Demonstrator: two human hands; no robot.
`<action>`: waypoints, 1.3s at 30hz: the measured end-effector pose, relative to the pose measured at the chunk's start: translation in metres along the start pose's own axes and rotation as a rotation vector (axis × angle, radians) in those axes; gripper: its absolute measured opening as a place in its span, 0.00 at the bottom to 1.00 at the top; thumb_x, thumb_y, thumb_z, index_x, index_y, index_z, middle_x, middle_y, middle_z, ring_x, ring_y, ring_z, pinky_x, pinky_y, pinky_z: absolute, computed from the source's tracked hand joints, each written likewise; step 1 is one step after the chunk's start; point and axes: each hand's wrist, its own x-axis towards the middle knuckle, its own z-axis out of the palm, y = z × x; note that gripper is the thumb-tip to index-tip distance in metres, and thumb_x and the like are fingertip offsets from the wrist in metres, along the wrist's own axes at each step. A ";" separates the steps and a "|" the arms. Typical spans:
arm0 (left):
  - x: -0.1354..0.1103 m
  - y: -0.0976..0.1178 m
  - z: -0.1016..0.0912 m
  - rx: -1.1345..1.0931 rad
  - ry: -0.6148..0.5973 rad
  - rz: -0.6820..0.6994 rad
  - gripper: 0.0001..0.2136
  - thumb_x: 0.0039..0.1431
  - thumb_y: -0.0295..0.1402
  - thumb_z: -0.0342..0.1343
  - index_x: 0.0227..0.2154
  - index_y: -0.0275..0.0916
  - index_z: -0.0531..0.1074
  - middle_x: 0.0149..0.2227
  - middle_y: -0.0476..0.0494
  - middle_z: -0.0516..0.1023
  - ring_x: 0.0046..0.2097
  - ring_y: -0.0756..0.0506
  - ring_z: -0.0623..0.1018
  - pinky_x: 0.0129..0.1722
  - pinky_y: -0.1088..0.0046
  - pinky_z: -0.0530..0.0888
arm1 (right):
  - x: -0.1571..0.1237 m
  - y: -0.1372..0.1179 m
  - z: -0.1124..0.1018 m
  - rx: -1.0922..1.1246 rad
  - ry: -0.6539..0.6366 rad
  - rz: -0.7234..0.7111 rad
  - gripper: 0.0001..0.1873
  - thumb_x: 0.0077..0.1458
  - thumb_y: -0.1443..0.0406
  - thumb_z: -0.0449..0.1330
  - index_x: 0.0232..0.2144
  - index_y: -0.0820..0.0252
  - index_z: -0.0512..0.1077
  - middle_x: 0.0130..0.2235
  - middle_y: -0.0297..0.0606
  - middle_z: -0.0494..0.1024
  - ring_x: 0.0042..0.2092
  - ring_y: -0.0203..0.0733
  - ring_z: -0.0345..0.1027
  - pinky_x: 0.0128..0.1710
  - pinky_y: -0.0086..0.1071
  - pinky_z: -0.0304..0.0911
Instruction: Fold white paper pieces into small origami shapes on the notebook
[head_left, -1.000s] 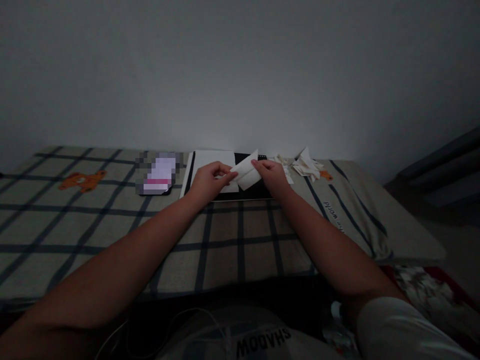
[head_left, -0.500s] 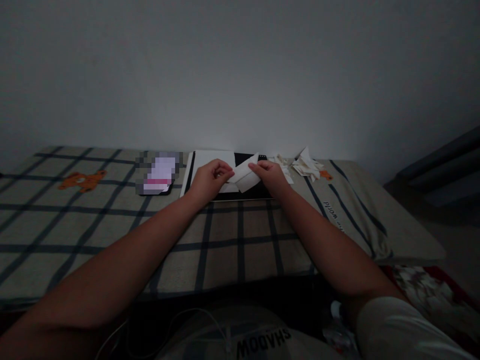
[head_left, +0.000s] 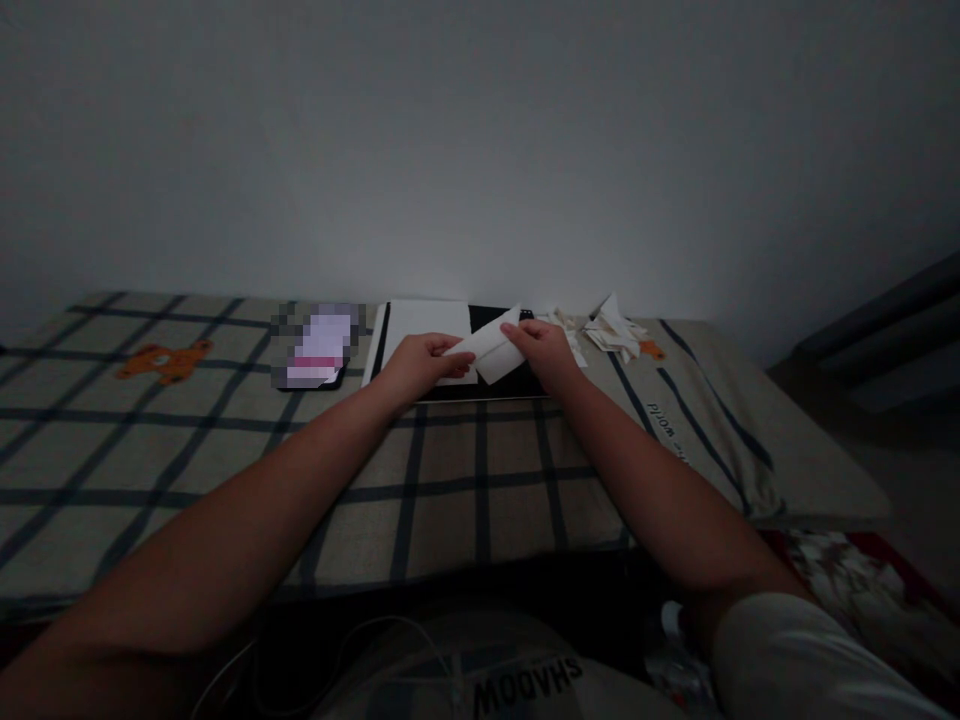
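Observation:
A folded piece of white paper is stretched between my two hands. My left hand pinches its left end between thumb and fingers. On its right side, my right hand grips the paper with thumb and fingertips. Below them lies a flat black board with a pale edge, and a white sheet covers its left part. Beyond my right hand, several folded white paper pieces lie in a loose pile.
A phone with a lit, blurred screen lies to the left on the checked cloth. A wall rises behind the cloth. At lower right are a plastic bottle and a red container with many paper scraps.
My left hand has shifted its fingers, now flatter and lower along the paper's left end. My right hand and the paper have barely moved.

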 end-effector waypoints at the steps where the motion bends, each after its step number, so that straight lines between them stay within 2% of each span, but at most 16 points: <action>1: 0.000 0.000 0.000 -0.022 0.010 -0.007 0.15 0.47 0.37 0.65 0.38 0.36 0.77 0.36 0.41 0.81 0.35 0.46 0.79 0.42 0.63 0.76 | 0.000 0.000 0.000 0.001 -0.003 0.006 0.22 0.49 0.47 0.58 0.25 0.61 0.72 0.24 0.33 0.68 0.28 0.35 0.58 0.28 0.30 0.53; 6: -0.001 0.002 0.000 -0.065 0.012 -0.028 0.14 0.46 0.35 0.66 0.37 0.36 0.77 0.35 0.41 0.81 0.35 0.47 0.79 0.41 0.65 0.76 | 0.001 0.000 0.000 0.012 0.000 0.024 0.22 0.48 0.47 0.59 0.24 0.61 0.72 0.24 0.33 0.68 0.28 0.35 0.58 0.28 0.31 0.53; 11: -0.002 0.007 0.000 -0.012 -0.019 -0.012 0.11 0.46 0.33 0.65 0.34 0.37 0.77 0.34 0.41 0.81 0.34 0.47 0.78 0.37 0.67 0.76 | 0.000 -0.001 0.002 -0.022 0.005 0.012 0.22 0.49 0.47 0.58 0.27 0.61 0.74 0.25 0.34 0.70 0.28 0.36 0.59 0.28 0.31 0.54; 15: -0.004 0.008 0.002 0.040 -0.027 -0.017 0.12 0.44 0.32 0.66 0.35 0.37 0.76 0.33 0.42 0.80 0.32 0.47 0.78 0.34 0.67 0.75 | -0.001 -0.002 0.003 -0.034 -0.008 -0.009 0.22 0.50 0.47 0.57 0.25 0.60 0.73 0.25 0.34 0.69 0.28 0.36 0.59 0.27 0.31 0.53; 21: -0.006 0.011 0.004 0.024 -0.029 -0.046 0.11 0.43 0.29 0.65 0.32 0.38 0.76 0.32 0.44 0.80 0.31 0.47 0.77 0.34 0.68 0.74 | 0.001 0.001 0.002 -0.018 -0.023 -0.006 0.22 0.49 0.47 0.58 0.25 0.60 0.73 0.24 0.34 0.69 0.27 0.36 0.59 0.27 0.31 0.53; 27: -0.007 0.013 0.003 0.006 -0.103 -0.052 0.16 0.41 0.29 0.66 0.37 0.38 0.75 0.35 0.43 0.80 0.34 0.46 0.78 0.36 0.67 0.74 | 0.000 0.001 0.001 0.012 -0.075 0.009 0.22 0.48 0.47 0.59 0.25 0.60 0.73 0.24 0.33 0.70 0.27 0.35 0.59 0.27 0.31 0.54; 30: -0.007 0.010 0.003 0.025 -0.066 -0.008 0.16 0.43 0.35 0.66 0.38 0.38 0.76 0.38 0.41 0.80 0.37 0.45 0.78 0.37 0.66 0.74 | -0.002 -0.003 0.000 0.002 -0.141 0.005 0.22 0.47 0.46 0.59 0.23 0.60 0.71 0.23 0.32 0.67 0.26 0.34 0.57 0.26 0.30 0.52; 33: -0.006 0.007 0.002 0.108 0.008 0.046 0.13 0.47 0.41 0.64 0.33 0.38 0.77 0.36 0.41 0.81 0.35 0.45 0.78 0.35 0.68 0.73 | -0.005 -0.009 0.001 -0.040 -0.216 -0.020 0.22 0.47 0.47 0.59 0.22 0.61 0.71 0.22 0.32 0.66 0.26 0.34 0.55 0.26 0.30 0.51; 36: -0.005 0.006 0.001 0.156 0.039 0.035 0.11 0.47 0.41 0.64 0.30 0.38 0.77 0.31 0.43 0.80 0.31 0.47 0.76 0.31 0.69 0.72 | -0.006 -0.011 0.004 0.021 -0.240 -0.020 0.20 0.46 0.49 0.61 0.25 0.61 0.72 0.25 0.33 0.69 0.27 0.34 0.59 0.28 0.31 0.54; 39: -0.005 0.007 0.001 0.145 0.034 0.013 0.10 0.46 0.39 0.64 0.27 0.38 0.76 0.30 0.44 0.79 0.30 0.48 0.75 0.29 0.70 0.71 | -0.006 -0.009 0.007 0.129 -0.210 0.051 0.19 0.42 0.51 0.65 0.27 0.60 0.72 0.27 0.34 0.71 0.28 0.35 0.61 0.29 0.31 0.56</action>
